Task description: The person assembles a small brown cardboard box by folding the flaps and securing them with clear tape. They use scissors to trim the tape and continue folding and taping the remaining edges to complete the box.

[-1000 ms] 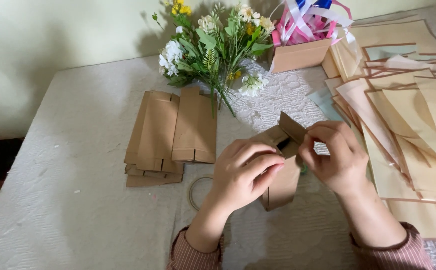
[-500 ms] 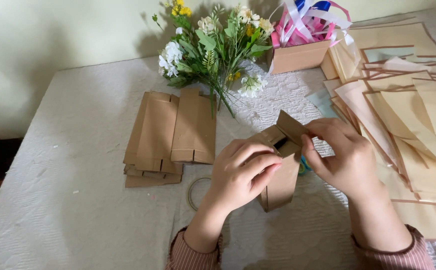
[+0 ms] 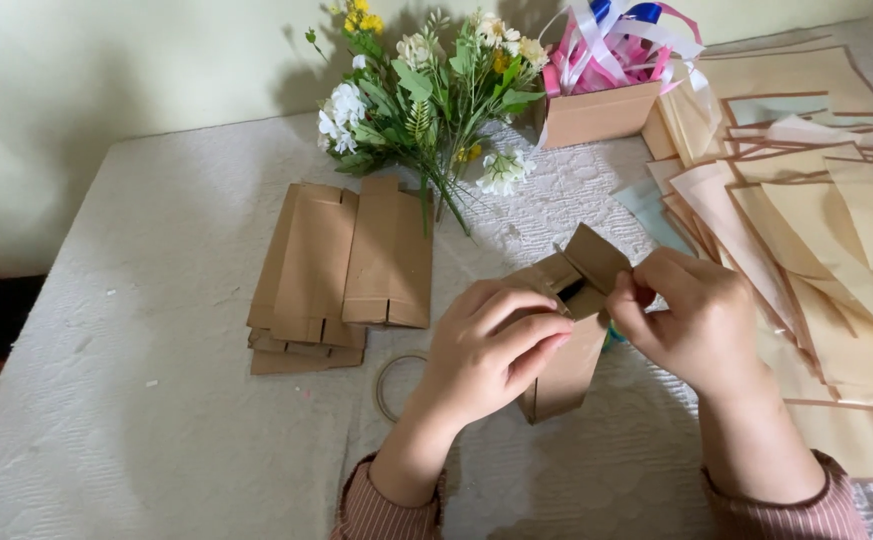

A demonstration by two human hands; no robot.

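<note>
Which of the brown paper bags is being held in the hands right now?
The brown bag at centre, gripped by both hands; the other folded bags lie stacked flat, untouched, to its left.

Brown paper bag (image 3: 568, 370): flat-folded kraft paper, narrow and long, plain. Lies on the white textured tablecloth (image 3: 156, 420), long axis running from near-left up to far-right. Upper end partly opened, one flap (image 3: 596, 256) raised and angled upward, dark gap beneath it. Held at that end between the left hand (image 3: 491, 345) and right hand (image 3: 691, 318), fingers pinching the folds.
</note>
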